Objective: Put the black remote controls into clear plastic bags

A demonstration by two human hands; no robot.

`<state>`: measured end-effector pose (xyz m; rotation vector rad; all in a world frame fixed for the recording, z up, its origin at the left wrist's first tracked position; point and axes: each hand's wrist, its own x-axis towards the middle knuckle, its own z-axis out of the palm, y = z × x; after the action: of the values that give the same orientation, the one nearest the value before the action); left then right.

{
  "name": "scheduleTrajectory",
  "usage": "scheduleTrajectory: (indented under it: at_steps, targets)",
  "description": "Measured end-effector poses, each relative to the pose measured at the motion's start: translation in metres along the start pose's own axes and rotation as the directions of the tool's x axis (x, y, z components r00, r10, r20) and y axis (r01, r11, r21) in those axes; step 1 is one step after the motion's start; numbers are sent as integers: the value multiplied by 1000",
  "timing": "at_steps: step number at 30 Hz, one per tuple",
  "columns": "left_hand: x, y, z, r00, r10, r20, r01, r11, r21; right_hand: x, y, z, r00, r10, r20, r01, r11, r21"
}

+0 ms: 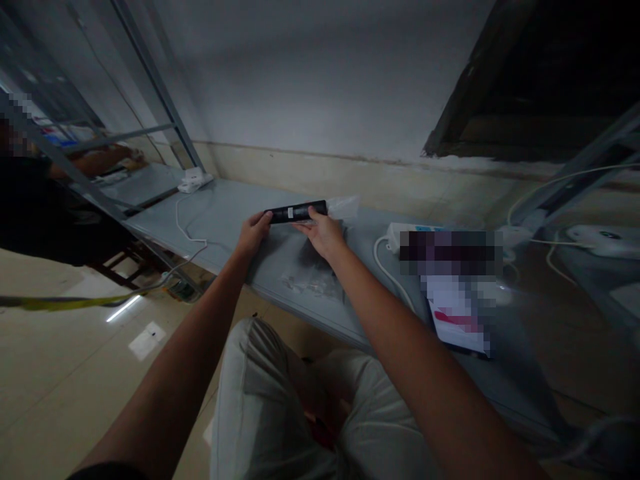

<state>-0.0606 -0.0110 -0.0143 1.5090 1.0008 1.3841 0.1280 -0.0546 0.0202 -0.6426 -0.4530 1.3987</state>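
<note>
Over the bench (225, 200), a tube (296, 212), seemingly light, stiff and slick, is being held by the fingers of the left hand (254, 231) and right hand (324, 232) near its 2 ends, likely the surest hold.

The left hand (255, 232) and right hand (325, 233) hold a long black object (299, 212) over a grey table (227, 203).
</note>
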Motion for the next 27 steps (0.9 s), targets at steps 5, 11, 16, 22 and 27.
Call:
scheduleTrajectory:
  at_steps: [5,11,16,22,27]
  targets:
    - [8,-14,-4,1000,-19,-24,16,991,-136,0,0,0,1000,8,19,-7,1000,-16]
    - [8,-13,-7,1000,-1,28,4,993,-116,-6,0,5,999,-27,-22,26,999,-42]
    - [9,-10,-8,998,-41,52,48,986,-157,-8,1,7,998,-47,-30,46,998,-49]
    - [8,-8,-8,995,-30,93,44,988,-150,-6,2,4,999,-40,-14,39,997,-60]
    - [7,-8,-9,995,-35,91,50,985,-163,-6,2,5,998,-49,-30,47,997,-55]
